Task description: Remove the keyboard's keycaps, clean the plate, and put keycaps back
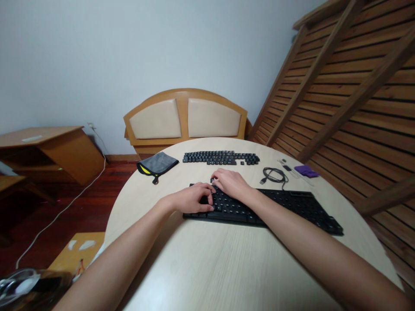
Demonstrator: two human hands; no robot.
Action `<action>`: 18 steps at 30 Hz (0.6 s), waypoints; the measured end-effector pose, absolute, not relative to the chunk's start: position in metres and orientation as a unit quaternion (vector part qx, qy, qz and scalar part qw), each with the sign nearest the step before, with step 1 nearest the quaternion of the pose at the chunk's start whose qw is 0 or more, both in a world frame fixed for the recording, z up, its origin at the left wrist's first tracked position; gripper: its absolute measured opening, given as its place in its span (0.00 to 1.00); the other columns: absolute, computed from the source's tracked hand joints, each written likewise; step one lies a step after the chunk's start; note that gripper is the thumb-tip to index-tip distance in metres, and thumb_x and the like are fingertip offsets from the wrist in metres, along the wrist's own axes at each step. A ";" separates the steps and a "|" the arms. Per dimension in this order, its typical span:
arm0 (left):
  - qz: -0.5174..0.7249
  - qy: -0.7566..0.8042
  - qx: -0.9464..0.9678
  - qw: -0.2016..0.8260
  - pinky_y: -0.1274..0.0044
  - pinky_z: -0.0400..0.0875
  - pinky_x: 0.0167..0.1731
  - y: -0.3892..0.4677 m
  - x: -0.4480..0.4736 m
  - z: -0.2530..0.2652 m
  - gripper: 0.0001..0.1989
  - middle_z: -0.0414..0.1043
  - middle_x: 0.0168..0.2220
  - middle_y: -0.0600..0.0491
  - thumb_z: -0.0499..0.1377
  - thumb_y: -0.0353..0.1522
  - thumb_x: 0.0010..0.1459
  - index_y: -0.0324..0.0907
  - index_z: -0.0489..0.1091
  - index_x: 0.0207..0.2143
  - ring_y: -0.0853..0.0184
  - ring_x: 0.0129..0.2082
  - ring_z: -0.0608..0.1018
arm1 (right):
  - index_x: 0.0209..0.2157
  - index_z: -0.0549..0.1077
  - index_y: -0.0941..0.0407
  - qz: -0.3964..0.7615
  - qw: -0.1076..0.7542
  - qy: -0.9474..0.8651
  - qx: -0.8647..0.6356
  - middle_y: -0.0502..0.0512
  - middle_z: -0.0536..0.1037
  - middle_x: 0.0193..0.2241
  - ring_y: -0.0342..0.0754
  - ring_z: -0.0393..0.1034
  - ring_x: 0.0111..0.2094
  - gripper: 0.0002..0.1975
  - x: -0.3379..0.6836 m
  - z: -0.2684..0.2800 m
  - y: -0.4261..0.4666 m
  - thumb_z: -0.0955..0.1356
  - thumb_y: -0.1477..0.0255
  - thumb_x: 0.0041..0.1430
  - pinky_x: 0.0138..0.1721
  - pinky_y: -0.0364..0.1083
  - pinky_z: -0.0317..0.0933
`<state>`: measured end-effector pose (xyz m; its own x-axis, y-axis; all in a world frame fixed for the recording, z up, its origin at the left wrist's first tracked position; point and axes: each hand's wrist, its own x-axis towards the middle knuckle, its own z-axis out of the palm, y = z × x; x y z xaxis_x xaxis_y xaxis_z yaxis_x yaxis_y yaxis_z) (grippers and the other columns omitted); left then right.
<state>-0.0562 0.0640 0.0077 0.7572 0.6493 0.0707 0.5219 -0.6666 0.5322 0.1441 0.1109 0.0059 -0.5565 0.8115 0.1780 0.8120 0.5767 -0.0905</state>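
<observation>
A black keyboard (288, 211) lies across the table, with keycaps off over much of its left and middle part. My left hand (196, 198) rests on its left end, thumb and fingers apart on the keyboard. My right hand (231, 183) is just beside it, over the keyboard's back edge. Its fingertips are closed on a small black keycap (212, 179). Behind the hands, loose black keycaps (207, 156) are laid out in rows. The keyboard's coiled cable (275, 175) sits behind its right half.
On the round pale table (207, 268) are a grey cloth pouch (158, 163) with yellow lining at left and a purple cloth (306, 171) at right. Small thin tools (287, 167) lie near the cloth. A wooden headboard (184, 113) and slatted wooden panel (350, 95) stand beyond.
</observation>
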 end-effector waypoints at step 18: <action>0.175 0.283 0.926 0.178 0.71 0.68 0.49 0.053 -0.034 0.004 0.08 0.77 0.43 0.50 0.59 0.33 0.64 0.42 0.72 0.45 0.62 0.44 0.77 | 0.39 0.76 0.56 0.271 0.233 -0.870 -0.340 0.56 0.77 0.43 0.50 0.70 0.48 0.06 0.199 -0.015 0.052 0.67 0.71 0.65 0.55 0.50 0.61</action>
<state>-0.0344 0.0533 0.0042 0.7784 0.5869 0.2226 0.4625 -0.7760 0.4288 0.1992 0.0519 -0.0147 -0.6607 0.7172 0.2217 0.4647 0.6227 -0.6296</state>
